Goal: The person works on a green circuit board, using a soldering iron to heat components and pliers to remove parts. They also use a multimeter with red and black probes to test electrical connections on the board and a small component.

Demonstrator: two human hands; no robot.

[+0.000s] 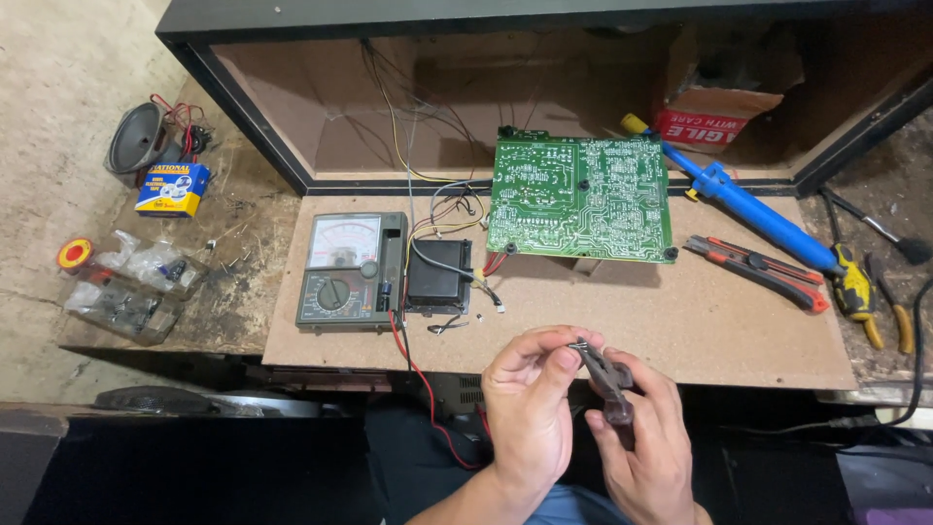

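Item: small needle-nose pliers [607, 381], dark handles, held in the right hand [646, 442] near the lower middle of the view, just in front of the bench [680, 331] edge. The right hand's grip is closed around the handles. The plier tips point up and left, toward the fingertips of the left hand [530, 408].

Left hand: thumb and forefinger pinched together at the plier tips, on something too small to make out, perhaps a small part or wire end. Whether the plier tips are clamped on it cannot be told.

Step in hand, as judged: fine work on a small piece between fingertips and plier tips, done over the lap and away from the board. A further move here calls for a steady pinch and light pressure on the handles, since the piece is tiny.

On the bench, well apart from the hands:
- green circuit board [580, 199], solder side up, propped at the mouth of an open wooden cabinet [292, 107].
- analogue multimeter [350, 272], red lead trailing toward the lap.
- black box-shaped component [439, 275], just beside the meter, wired to the board.
- blue desoldering pump [748, 206], right of the board.
- utility knife [758, 270], below the pump.
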